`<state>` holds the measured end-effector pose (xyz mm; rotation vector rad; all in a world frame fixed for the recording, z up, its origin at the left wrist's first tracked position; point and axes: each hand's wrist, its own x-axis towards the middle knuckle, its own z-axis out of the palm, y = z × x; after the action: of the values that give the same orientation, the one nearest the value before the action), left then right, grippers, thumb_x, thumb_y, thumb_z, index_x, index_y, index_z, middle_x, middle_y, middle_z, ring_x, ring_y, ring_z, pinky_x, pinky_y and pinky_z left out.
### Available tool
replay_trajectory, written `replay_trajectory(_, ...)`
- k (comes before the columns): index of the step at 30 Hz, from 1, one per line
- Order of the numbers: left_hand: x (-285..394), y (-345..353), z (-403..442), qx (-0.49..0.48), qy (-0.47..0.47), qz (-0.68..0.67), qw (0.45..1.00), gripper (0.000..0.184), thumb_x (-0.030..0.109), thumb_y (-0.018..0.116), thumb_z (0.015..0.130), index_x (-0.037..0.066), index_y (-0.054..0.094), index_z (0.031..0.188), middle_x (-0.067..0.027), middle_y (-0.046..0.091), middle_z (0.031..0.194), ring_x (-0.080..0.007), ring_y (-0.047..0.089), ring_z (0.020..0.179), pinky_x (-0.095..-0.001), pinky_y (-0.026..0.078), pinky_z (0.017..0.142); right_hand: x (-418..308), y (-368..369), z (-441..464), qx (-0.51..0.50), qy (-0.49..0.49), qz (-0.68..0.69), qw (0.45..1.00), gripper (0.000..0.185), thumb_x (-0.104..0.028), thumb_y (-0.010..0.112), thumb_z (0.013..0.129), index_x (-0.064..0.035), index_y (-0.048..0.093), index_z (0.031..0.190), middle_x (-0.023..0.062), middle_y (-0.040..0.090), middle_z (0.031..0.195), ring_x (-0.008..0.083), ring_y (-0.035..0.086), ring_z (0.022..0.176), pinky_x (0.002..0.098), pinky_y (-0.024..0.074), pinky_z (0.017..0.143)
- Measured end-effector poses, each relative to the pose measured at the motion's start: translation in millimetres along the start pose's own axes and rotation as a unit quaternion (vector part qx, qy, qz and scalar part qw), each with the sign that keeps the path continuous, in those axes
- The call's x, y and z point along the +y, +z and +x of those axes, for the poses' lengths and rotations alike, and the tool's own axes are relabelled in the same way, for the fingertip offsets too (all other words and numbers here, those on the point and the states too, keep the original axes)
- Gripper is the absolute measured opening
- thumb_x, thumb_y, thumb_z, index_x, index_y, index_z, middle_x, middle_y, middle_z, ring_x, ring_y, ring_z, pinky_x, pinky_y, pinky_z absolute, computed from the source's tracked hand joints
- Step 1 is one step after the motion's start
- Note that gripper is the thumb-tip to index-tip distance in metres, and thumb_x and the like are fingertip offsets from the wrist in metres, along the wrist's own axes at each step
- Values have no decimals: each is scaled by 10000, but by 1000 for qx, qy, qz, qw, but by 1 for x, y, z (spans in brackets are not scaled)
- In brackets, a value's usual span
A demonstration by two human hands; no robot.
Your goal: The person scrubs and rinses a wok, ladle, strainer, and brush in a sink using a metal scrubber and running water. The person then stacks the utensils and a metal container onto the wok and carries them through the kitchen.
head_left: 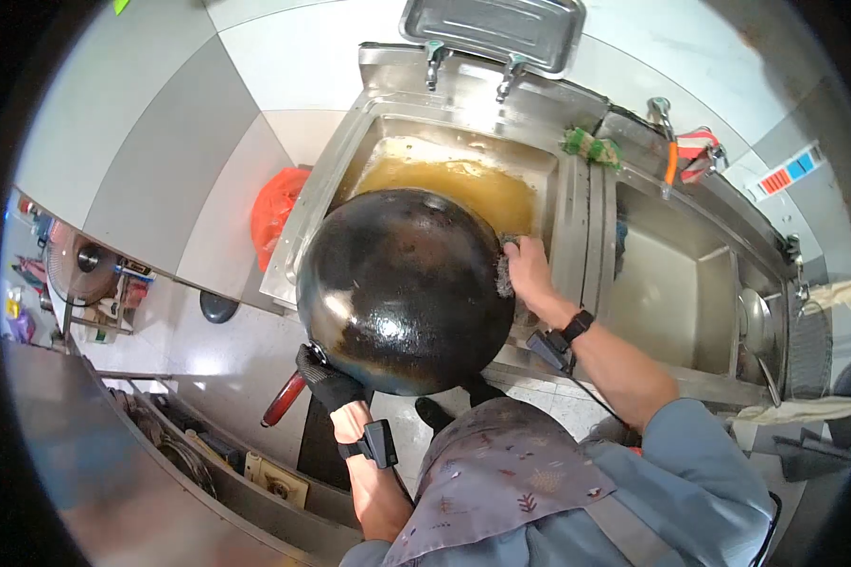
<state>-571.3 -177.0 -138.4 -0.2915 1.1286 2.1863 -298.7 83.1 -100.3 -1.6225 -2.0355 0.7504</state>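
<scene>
A large blackened wok (411, 293) is tilted over the front of the sink, its wet, rounded underside facing me. My left hand (331, 380), in a black glove, grips it at the lower left, where the reddish-brown handle (284, 401) joins; some of those fingers are hidden. At the wok's right edge, my right hand (531, 269) is bare and closed around a grey steel wool scrubber (503, 272), which presses against the metal. Yellowish-brown water (473, 189) lies in the sink basin behind the wok.
Two taps (433, 66) stand at the back of the left sink (350, 123). To the right is a second sink (662, 283), with a ladle (755, 312) at its far side. A green scrubbing pad (591, 147) rests between them. An orange-red bag (276, 213) sits left.
</scene>
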Motion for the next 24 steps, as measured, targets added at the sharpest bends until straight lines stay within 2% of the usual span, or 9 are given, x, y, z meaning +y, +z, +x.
replay_trajectory(6,5,39,-12,21,18,-38,999,260,367,542,961,135,659,959,-43,646,998,-215,599,942,-390,484,914,-5,5,-72,141,-88,-6,986,301,-102,572,953,93,530,1178,296,516,1171,446,509,1119,502,427,987)
replay_trajectory(10,17,62,-33,-29,-31,-25,999,265,367,569,941,121,661,975,-56,660,1040,-216,618,992,-384,500,922,-15,-4,-105,136,-121,32,983,370,-58,570,942,94,508,1275,276,518,1217,453,490,1194,489,412,1030)
replay_trajectory(14,-8,30,8,-80,47,16,996,226,277,516,993,111,651,923,-44,662,1000,-174,618,955,-360,507,897,13,8,-35,105,-122,39,986,331,-32,589,917,81,525,1222,267,536,1232,444,500,1204,487,411,1039)
replay_trajectory(15,-11,35,4,-92,100,103,985,273,334,511,1014,104,654,982,-50,649,1018,-181,608,962,-359,500,907,11,9,-31,104,-119,41,987,331,-32,589,917,81,525,1222,267,536,1232,444,500,1204,487,411,1039)
replay_trajectory(17,-14,64,-8,-83,66,36,994,302,364,503,1027,101,652,1024,-55,642,1031,-185,603,967,-359,495,911,1,14,-24,111,-43,68,991,324,-26,594,901,66,531,1205,269,543,1231,450,501,1201,487,416,1033)
replay_trajectory(18,-14,75,-10,-76,33,-34,996,334,395,496,1041,99,649,1066,-60,636,1045,-188,598,973,-358,491,916,-1,25,-34,157,-107,63,980,310,1,598,872,42,558,1176,261,537,1231,445,506,1190,488,420,1031)
replay_trajectory(20,-24,82,0,-127,92,3,988,369,404,450,1078,88,632,1134,-62,616,1094,-183,573,1018,-344,480,942,-37,23,-69,187,-195,107,957,333,29,612,846,28,577,1178,238,527,1255,428,505,1195,479,422,1042)
replay_trajectory(23,-39,76,24,-123,129,35,983,457,456,442,1071,49,628,1166,-100,631,1157,-234,596,1065,-392,478,999,-81,16,-98,154,-207,108,960,396,35,625,840,28,576,1233,206,512,1300,402,497,1220,468,420,1063)
replay_trajectory(24,-35,84,14,-126,82,-16,988,453,444,426,1081,48,614,1196,-97,621,1183,-230,593,1080,-395,483,1002,-88,16,-100,138,-213,116,960,407,23,624,851,28,573,1254,200,510,1313,397,493,1229,464,421,1068)
